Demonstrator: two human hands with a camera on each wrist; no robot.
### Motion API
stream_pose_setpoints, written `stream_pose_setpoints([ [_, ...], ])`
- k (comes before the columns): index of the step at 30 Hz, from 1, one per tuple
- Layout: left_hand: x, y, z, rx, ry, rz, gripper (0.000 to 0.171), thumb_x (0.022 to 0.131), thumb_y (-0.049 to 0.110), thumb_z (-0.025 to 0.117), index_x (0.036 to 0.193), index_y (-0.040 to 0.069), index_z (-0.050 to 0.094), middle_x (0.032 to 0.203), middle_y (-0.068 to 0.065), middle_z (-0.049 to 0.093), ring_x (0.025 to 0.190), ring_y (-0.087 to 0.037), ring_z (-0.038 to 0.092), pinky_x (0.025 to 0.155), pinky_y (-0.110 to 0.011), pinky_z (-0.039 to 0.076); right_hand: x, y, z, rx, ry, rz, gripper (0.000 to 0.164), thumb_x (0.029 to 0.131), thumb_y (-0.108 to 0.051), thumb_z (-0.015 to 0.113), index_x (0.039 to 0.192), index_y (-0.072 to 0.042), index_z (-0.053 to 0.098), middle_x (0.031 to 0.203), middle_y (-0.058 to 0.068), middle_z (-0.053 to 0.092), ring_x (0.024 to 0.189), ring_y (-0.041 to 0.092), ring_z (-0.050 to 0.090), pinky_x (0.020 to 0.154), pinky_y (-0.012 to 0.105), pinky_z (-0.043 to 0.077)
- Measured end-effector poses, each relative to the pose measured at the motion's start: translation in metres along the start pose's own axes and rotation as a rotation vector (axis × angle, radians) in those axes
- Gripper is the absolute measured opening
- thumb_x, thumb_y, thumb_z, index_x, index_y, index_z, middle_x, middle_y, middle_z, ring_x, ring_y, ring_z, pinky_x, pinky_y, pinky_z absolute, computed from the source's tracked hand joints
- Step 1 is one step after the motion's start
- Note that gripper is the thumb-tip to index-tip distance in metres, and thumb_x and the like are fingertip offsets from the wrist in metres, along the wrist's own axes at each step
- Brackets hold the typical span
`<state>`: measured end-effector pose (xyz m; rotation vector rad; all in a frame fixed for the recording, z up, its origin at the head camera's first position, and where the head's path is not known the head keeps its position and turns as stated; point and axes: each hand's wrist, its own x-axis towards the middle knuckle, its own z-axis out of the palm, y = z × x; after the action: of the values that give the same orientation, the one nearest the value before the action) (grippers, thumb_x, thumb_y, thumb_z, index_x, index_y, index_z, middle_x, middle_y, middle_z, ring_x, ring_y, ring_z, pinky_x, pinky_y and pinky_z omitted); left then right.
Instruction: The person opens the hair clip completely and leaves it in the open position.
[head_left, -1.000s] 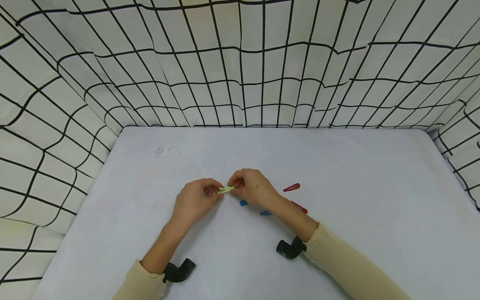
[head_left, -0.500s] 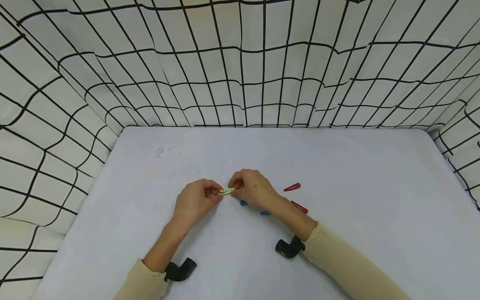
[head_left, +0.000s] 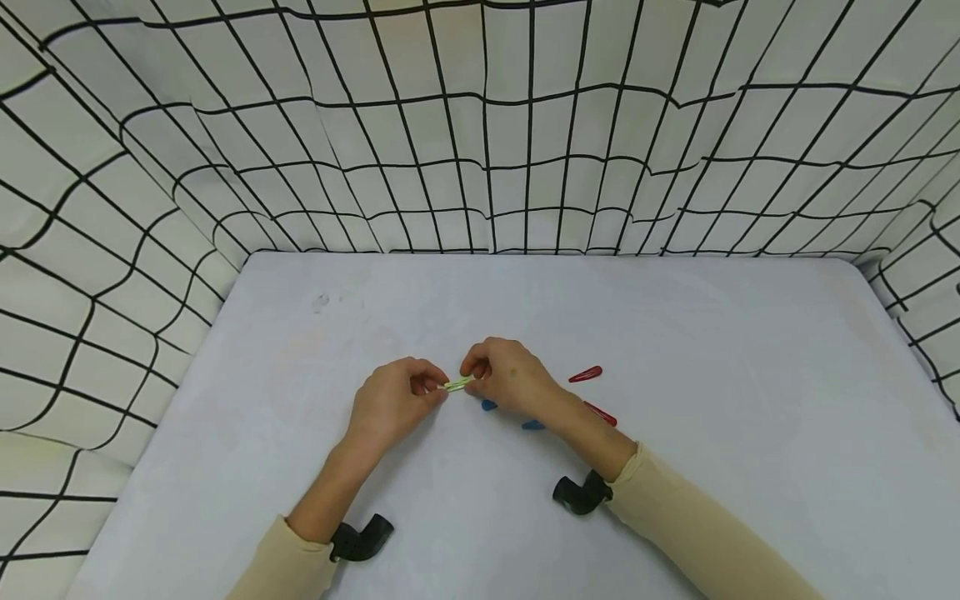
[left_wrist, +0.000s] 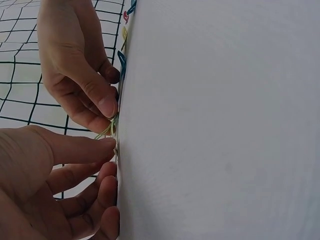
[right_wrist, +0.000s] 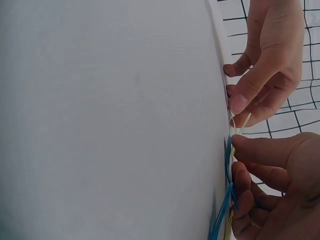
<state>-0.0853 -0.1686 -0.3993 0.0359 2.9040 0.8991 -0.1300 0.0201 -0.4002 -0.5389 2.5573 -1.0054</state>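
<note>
A white wall with a black grid [head_left: 502, 133] rises behind and beside the white counter [head_left: 712, 333]. Tan sleeves [head_left: 705, 525] run in from the near edge, each with a black curved fitting [head_left: 362, 538] at the wrist. The left hand [head_left: 390, 402] and right hand [head_left: 516, 379] nearly meet mid-counter, thumb and fingers of each pinching one end of a light green clip [head_left: 459, 384], its thin strips parted. Two red clips [head_left: 585, 374] lie beyond the right forearm, which crosses close over the lower one. Two blue clips [head_left: 533, 425] lie just below that hand, partly covered by it. A yellow clip [left_wrist: 124, 34], seen edge-on from the left wrist, is hard to make out; fingertips hide the green clip's ends.
</note>
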Motion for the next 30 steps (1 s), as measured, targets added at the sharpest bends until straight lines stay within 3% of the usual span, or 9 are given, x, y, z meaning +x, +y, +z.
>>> stream_pose_setpoints([
  [10, -0.002, 0.002, -0.002, -0.009, 0.034, 0.023, 0.019, 0.086, 0.015, 0.085, 0.104, 0.018, 0.080, 0.103, -0.002, 0.074, 0.097, -0.022, 0.067, 0.081, -0.039, 0.053, -0.005, 0.002, -0.008, 0.018, -0.008, -0.004, 0.014, 0.092, -0.015, 0.080, 0.105, -0.012, 0.076, 0.092, 0.000, 0.066, 0.085, 0.014, 0.059, 0.076, 0.026, 0.050],
  [17, -0.002, 0.008, -0.003, -0.032, 0.065, 0.080, 0.020, 0.084, 0.012, 0.086, 0.103, 0.017, 0.081, 0.103, -0.004, 0.072, 0.097, -0.024, 0.062, 0.080, -0.036, 0.049, -0.010, 0.003, -0.018, 0.043, 0.020, -0.004, 0.010, 0.094, -0.017, 0.077, 0.104, -0.014, 0.076, 0.093, 0.000, 0.066, 0.087, 0.014, 0.059, 0.077, 0.025, 0.050],
  [30, -0.008, 0.019, -0.003, -0.057, 0.047, 0.121, 0.018, 0.086, 0.010, 0.084, 0.102, 0.018, 0.081, 0.103, -0.002, 0.073, 0.099, -0.023, 0.063, 0.082, -0.037, 0.050, -0.022, 0.005, -0.027, 0.031, 0.059, -0.025, 0.011, 0.094, -0.019, 0.078, 0.104, -0.013, 0.076, 0.091, 0.000, 0.066, 0.085, 0.014, 0.058, 0.074, 0.024, 0.049],
])
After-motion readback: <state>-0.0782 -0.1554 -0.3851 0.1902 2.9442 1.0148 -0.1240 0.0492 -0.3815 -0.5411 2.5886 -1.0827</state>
